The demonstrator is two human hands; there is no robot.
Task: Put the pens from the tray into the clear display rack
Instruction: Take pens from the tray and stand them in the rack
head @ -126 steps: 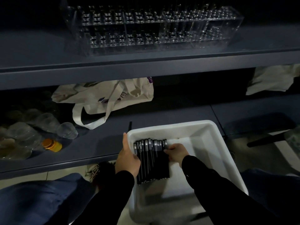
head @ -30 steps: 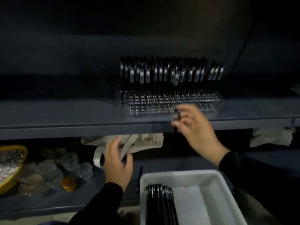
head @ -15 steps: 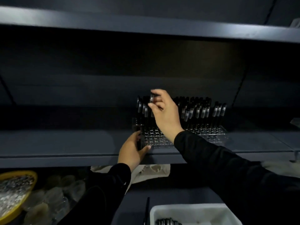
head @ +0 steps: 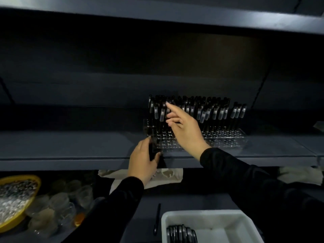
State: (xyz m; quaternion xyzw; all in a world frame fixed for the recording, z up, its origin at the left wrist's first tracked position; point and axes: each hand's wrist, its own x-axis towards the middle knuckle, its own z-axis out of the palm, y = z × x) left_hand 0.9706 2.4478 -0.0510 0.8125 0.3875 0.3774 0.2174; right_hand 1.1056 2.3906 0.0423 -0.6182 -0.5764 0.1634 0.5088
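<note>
My right hand (head: 185,130) has let go of the pen it was pinching half a second ago. That pen now stands in the rack (head: 226,136) near the left end, and my fingers (head: 171,106) are straight and loose, with one fingertip just touching the pen tops. I am holding nothing in that hand. So one more pen is in its place, I think.

My left hand (head: 142,160) has stayed at the left end of the rack. It is curled round the corner to keep the rack from sliding on the shelf (head: 70,149). It looks like it may also have dark pens tucked under the fingers, but it is too dark for me to be sure.

The rack is clear plastic with lots of little holes. Many black pens (head: 206,111) with silver clips stand up in the back rows. The front rows look empty, with bare holes.

The white tray (head: 233,218) sits down low, in front of me. A bunch of black pens (head: 180,234) lies side by side in its left part. The rest of the tray shows bare white.

One thin dark pen (head: 157,219) lies alone on the lower shelf, just beside the tray.

There are more pens to move, so the job is not done. I think I need to reach down for the next one.
</note>
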